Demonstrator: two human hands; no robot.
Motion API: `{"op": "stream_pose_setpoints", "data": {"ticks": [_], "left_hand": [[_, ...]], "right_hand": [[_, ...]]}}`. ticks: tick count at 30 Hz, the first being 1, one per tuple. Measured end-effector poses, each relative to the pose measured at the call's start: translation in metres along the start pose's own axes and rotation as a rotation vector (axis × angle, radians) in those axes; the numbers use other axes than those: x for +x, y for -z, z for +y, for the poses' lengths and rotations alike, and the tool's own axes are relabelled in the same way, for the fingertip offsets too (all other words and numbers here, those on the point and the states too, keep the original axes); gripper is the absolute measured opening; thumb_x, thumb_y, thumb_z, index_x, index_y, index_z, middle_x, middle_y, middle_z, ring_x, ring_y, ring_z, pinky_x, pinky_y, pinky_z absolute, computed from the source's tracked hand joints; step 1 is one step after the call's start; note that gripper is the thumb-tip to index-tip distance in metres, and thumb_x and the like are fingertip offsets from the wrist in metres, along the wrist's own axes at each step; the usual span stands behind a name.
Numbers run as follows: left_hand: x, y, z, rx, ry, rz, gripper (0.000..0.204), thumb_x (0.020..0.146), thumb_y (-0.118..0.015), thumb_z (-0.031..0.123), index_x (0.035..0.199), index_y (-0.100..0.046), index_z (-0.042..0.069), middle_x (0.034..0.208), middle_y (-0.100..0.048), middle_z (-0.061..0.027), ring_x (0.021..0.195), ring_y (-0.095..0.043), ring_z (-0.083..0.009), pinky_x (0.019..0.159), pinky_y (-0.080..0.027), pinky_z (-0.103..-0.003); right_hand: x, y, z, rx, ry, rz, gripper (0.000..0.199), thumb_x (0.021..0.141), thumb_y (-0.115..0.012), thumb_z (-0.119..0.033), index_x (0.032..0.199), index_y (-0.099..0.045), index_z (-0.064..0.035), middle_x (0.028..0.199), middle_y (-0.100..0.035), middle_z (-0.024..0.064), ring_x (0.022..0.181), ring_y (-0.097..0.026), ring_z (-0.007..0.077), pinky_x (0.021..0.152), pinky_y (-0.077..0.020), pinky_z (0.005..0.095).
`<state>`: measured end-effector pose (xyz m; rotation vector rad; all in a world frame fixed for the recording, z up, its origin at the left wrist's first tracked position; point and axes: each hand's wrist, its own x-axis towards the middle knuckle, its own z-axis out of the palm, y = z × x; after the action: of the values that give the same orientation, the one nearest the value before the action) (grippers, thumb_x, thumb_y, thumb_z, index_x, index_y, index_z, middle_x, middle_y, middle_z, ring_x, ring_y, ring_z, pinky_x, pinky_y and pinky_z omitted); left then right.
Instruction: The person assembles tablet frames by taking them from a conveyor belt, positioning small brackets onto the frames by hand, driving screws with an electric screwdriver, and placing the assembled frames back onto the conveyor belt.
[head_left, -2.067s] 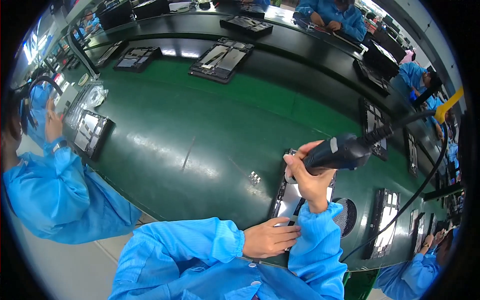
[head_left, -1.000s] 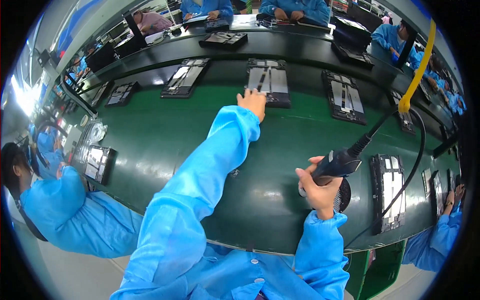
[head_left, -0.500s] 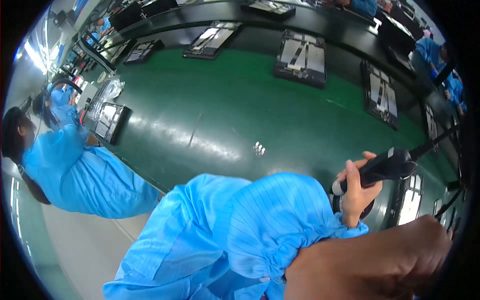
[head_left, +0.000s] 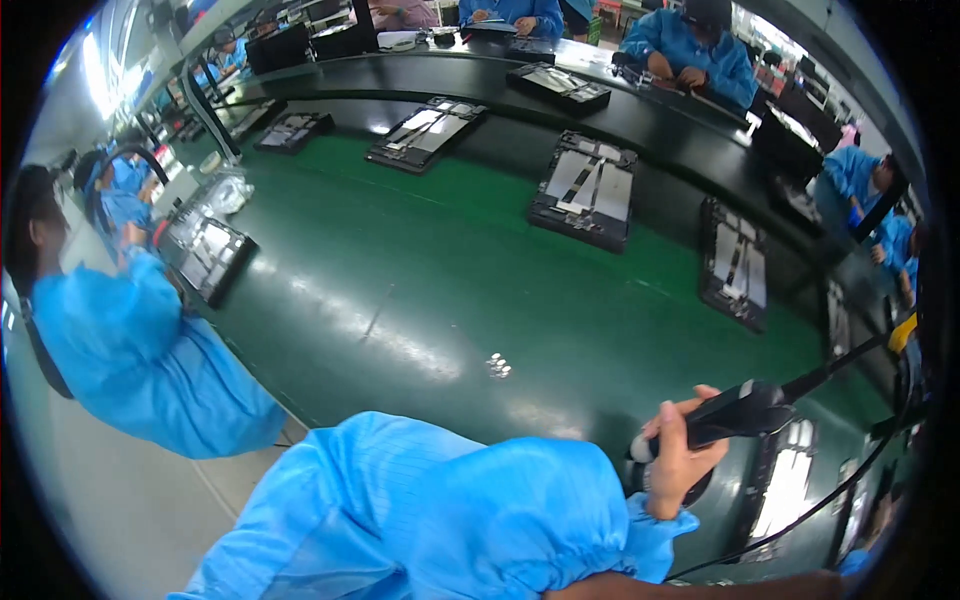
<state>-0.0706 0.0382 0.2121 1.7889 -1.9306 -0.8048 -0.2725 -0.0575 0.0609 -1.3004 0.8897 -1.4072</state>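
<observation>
From a blue sleeve on the right, my left hand (head_left: 680, 460) is closed round a black corded hand tool (head_left: 735, 412) with a pale round end. The tool's exact kind is not clear. It is above the green bench, beside an opened tablet-like device (head_left: 785, 485) with bright silver panels. A dark round thing under the hand is mostly covered. Along the bottom edge runs a bare strip of my right hand and wrist (head_left: 690, 588); its fingers are not shown. Left of the tool, a little heap of small silver parts (head_left: 498, 366) lies on the bench.
More opened devices with black frames lie ahead (head_left: 585, 190), far left (head_left: 425, 135) and to the right (head_left: 735, 262). A co-worker in blue (head_left: 140, 350) sits at my left near another device (head_left: 212, 255). A black cable (head_left: 845, 490) loops at the right. A raised dark shelf (head_left: 400, 75) runs behind.
The view has tilted up, so the bench things appear lower and co-workers show at the back. My right hand, a fist before, has sunk to the bottom edge. My left hand keeps its hold.
</observation>
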Motion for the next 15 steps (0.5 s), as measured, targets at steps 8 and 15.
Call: {"op": "stream_pose_setpoints", "data": {"ticks": [8, 15], "left_hand": [[0.026, 0.000, 0.011, 0.001, -0.110, 0.150, 0.027, 0.069, -0.062, 0.025, 0.089, -0.058, 0.007, 0.085, -0.055, -0.0123, 0.072, -0.056, -0.0250, 0.061, -0.047, -0.036], [0.020, 0.003, 0.006, 0.020, -0.161, 0.204, 0.034, 0.072, -0.061, 0.028, 0.097, -0.054, 0.006, 0.094, -0.052, -0.0130, 0.079, -0.056, -0.0252, 0.065, -0.047, -0.036]], "right_hand": [[0.011, 0.008, 0.004, 0.043, -0.020, -0.011, 0.040, 0.074, -0.063, 0.005, 0.108, -0.044, 0.0025, 0.066, -0.056, 0.0067, 0.051, -0.053, 0.0108, 0.048, -0.0421, 0.0220], [0.011, 0.012, 0.001, 0.069, -0.032, -0.033, 0.047, 0.069, -0.067, 0.005, 0.109, -0.043, -0.0003, 0.066, -0.055, 0.0060, 0.052, -0.052, 0.0103, 0.048, -0.0419, 0.0205]]}}
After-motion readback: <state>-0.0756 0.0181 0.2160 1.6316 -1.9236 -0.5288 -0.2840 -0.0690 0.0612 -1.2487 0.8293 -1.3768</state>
